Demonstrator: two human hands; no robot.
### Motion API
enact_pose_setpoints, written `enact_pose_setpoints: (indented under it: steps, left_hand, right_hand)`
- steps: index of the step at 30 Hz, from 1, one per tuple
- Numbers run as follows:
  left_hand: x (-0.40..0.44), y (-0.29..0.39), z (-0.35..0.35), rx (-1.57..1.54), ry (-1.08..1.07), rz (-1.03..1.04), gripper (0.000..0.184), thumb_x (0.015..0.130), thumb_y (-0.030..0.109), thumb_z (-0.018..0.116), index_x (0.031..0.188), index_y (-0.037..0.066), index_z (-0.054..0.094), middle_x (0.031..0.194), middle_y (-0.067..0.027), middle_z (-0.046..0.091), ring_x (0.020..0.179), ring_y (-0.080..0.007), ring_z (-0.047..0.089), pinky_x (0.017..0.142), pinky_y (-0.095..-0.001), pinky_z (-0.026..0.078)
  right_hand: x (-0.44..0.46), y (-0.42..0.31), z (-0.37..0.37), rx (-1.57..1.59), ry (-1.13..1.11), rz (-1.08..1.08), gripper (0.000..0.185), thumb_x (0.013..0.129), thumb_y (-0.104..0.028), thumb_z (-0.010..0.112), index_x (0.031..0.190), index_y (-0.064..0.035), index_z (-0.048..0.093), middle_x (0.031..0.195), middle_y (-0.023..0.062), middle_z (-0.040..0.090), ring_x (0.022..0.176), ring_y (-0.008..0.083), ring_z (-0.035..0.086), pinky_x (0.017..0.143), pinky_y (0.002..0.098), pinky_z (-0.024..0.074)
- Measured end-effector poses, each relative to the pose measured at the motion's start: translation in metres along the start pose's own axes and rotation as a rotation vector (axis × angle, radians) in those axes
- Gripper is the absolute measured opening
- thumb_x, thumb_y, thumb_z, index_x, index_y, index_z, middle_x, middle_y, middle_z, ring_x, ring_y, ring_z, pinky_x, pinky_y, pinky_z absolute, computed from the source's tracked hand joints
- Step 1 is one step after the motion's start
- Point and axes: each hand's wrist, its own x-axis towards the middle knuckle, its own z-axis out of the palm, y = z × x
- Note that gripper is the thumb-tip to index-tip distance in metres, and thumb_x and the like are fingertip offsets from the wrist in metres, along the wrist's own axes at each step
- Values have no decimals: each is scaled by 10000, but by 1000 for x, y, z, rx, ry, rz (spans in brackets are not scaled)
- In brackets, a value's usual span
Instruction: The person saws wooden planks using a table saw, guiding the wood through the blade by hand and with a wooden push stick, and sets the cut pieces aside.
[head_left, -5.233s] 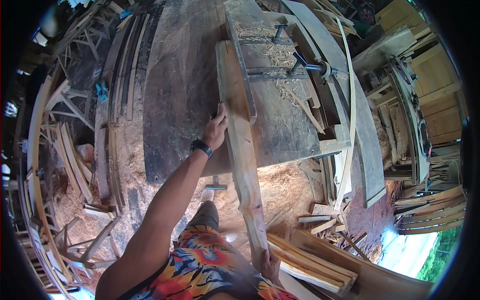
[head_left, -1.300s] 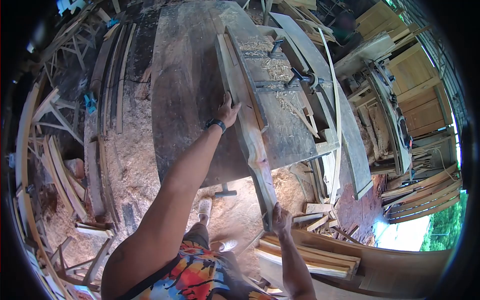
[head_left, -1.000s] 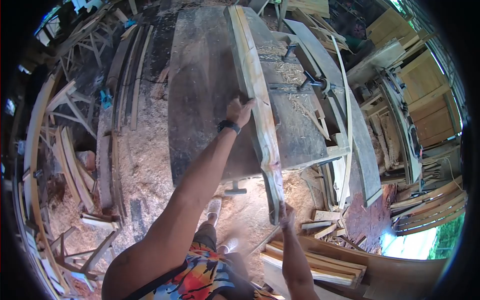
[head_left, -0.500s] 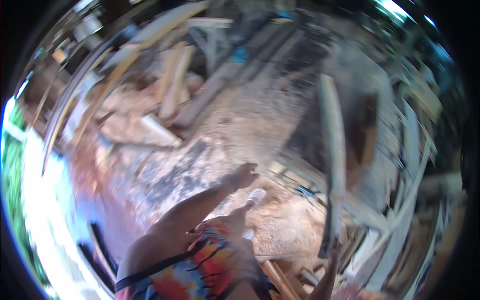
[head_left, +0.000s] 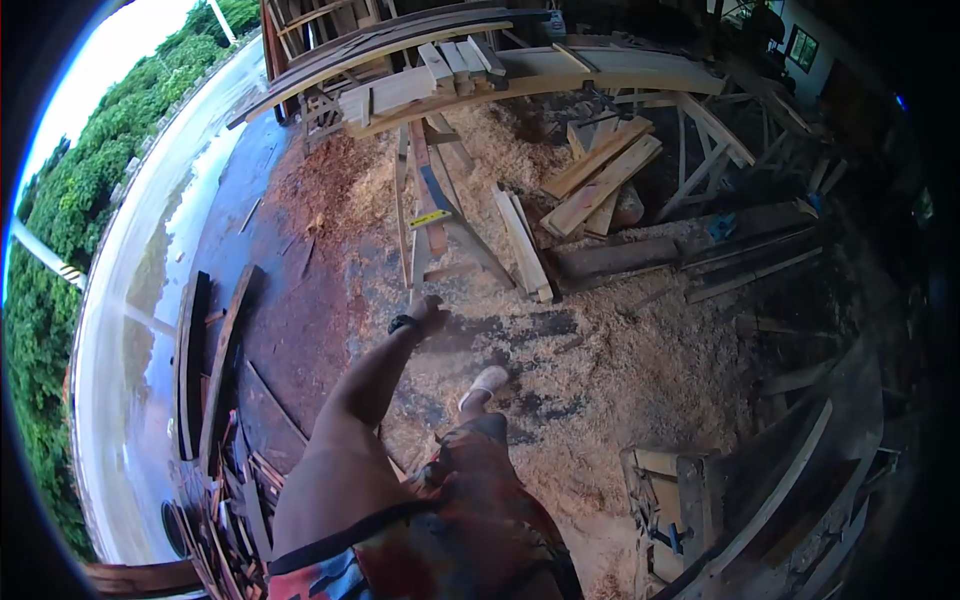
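Note:
My left hand hangs out in front of my body over the floor, with a dark band on its wrist. Its fingers look loosely apart, and nothing shows in them. Just beyond it stand the legs of a wooden trestle, with a yellow-and-blue tool, perhaps a handsaw or level, against them. A pale board leans or lies to the right of the trestle. My right hand is out of view.
Long planks rest across trestles ahead, with several short wood blocks on top. Cut boards are stacked beyond the sawdust. Dark beams lie left; a wooden frame is at lower right.
My view has swung left, bringing the outdoor edge and plank-laden trestles into sight. My right hand and the long board near it have left view. My left hand remains extended.

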Motion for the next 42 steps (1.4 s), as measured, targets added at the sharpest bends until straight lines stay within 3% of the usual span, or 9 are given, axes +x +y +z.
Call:
enact_pose_setpoints:
  steps: [4, 16, 21, 24, 26, 31, 38, 40, 42]
  left_hand:
    - [128, -54, -81, -669, -29, -282, 571, 913, 498, 613, 1259, 44, 598, 1059, -133, 692, 747, -238, 704, 632, -397, 570]
    - [445, -136, -267, -1676, 385, -498, 780, 965, 476, 534, 1475, -35, 239, 1463, -264, 383, 1176, -448, 539, 987, -539, 476]
    - [512, -164, -282, -1856, 564, -538, 604, 962, 423, 573, 1456, 177, 327, 1438, -235, 404, 1191, -468, 529, 973, -549, 489]
    - [538, -190, -278, -1901, 571, -505, 678, 949, 439, 597, 1463, 115, 294, 1482, -245, 354, 1141, -484, 557, 923, -556, 513]
    - [549, -208, -283, -1963, 583, -503, 263, 1005, 278, 539, 1129, 49, 500, 1202, -223, 559, 1092, -401, 600, 901, -481, 537]
    - [549, -94, -217, -1620, 133, -175, 237, 981, 207, 542, 1123, 18, 528, 1090, -192, 596, 998, -345, 620, 876, -458, 540]
    - [286, 112, -113, -1353, -800, 457, 216, 947, 108, 546, 1114, -26, 568, 933, -148, 648, 866, -266, 648, 842, -425, 544]
    - [181, 171, -71, -1173, -1296, 496, 214, 937, 80, 547, 1112, -38, 579, 889, -136, 663, 828, -244, 656, 832, -416, 545]
    - [47, 235, -1, -784, -1711, 569, 204, 944, 69, 540, 1107, -48, 581, 922, -138, 663, 849, -241, 665, 823, -401, 549]
  right_hand:
    - [66, -56, 56, -5, -81, -10, 398, 927, -384, 562, 1034, -23, 689, 840, 227, 675, 751, 367, 663, 685, 454, 501]
    - [239, -141, 148, -274, -39, 233, 419, 884, -396, 627, 1023, -6, 689, 908, 217, 691, 819, 347, 677, 742, 423, 520]
    - [257, -118, 131, -389, -39, 369, 432, 866, -401, 654, 1018, 1, 689, 936, 213, 698, 848, 339, 683, 765, 410, 528]
    - [248, -88, 98, -439, -45, 449, 440, 855, -405, 670, 1015, 5, 689, 953, 211, 702, 865, 334, 686, 780, 403, 532]
    - [213, -69, 66, -453, -37, 527, 447, 848, -407, 681, 1013, 8, 689, 964, 209, 705, 876, 331, 688, 789, 398, 535]
    - [150, -153, 35, -429, -155, 907, 566, 847, -443, 688, 1214, -14, 646, 1200, 227, 647, 1106, 356, 639, 946, 404, 513]
    - [201, -270, 68, -2, -97, 396, 600, 886, -361, 696, 1362, -40, 522, 1288, 202, 602, 1197, 360, 571, 1023, 424, 451]
    - [198, -295, 55, 234, 23, 342, 615, 914, -303, 674, 1423, -44, 446, 1248, 218, 619, 1178, 325, 599, 1007, 416, 474]
    - [161, -280, 45, 1316, 315, 254, 592, 952, -243, 633, 1447, -24, 394, 1174, 201, 640, 1137, 267, 621, 976, 385, 505]
